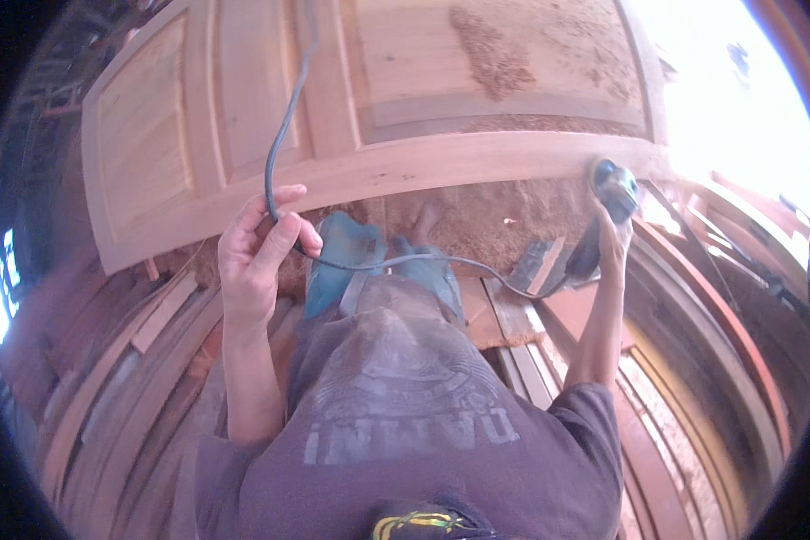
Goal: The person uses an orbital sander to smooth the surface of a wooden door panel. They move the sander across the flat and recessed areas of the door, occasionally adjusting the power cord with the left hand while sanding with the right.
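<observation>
My left hand (257,256) is raised on the left, fingers closed around a dark power cable (283,135). From there the cable runs up across a panelled wooden door (243,186), and also sags rightward in front of my body to a tool. That tool is a dark angle grinder (585,252), gripped in my right hand (615,236). Its round head (606,171) is at the near edge of the door, close to the right corner. Whether the disc touches the wood cannot be made out, and my right fingers are partly hidden.
Sawdust (504,216) covers the ground below the door, and shavings (490,58) lie on its right panel. Long boards (144,396) are stacked at my left, with more planks (684,396) at my right. Bright light washes out the far right.
</observation>
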Available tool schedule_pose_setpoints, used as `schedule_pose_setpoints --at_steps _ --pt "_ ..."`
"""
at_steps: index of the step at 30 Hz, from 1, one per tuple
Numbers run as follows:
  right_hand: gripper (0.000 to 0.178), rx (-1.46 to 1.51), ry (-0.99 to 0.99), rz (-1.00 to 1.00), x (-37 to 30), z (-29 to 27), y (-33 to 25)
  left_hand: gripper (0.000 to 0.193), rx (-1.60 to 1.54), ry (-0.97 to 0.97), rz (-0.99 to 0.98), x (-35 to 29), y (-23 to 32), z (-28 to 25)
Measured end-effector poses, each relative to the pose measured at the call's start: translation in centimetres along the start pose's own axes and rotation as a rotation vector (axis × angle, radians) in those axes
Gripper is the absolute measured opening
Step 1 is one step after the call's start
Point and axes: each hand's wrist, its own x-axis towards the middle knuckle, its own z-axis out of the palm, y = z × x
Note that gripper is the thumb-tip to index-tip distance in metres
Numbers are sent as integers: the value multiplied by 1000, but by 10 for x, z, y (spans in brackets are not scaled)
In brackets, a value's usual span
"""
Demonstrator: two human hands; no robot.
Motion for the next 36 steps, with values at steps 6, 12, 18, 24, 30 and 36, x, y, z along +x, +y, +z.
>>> schedule_pose_setpoints --at_steps 6,12,18,24,30,36 --pt "55 158 -115 30 -59 43 -10 35 4 83 1 -17 -3 -29" --pt "60 -37 -314 -106 -130 154 -59 34 -7 93 14 -35 -12 -60" --pt "62 -302 -709 -327 -231 274 -165 33 -25 115 25 -53 -19 -116" --pt "54 -384 -708 -350 -287 351 -185 33 -13 136 15 -58 -24 -176" --pt "56 -491 -559 -186 -269 307 -180 32 -41 66 -41 -47 -28 -193" --pt "58 -490 -469 -132 -242 262 -153 33 -23 -22 -19 -29 -32 -173"
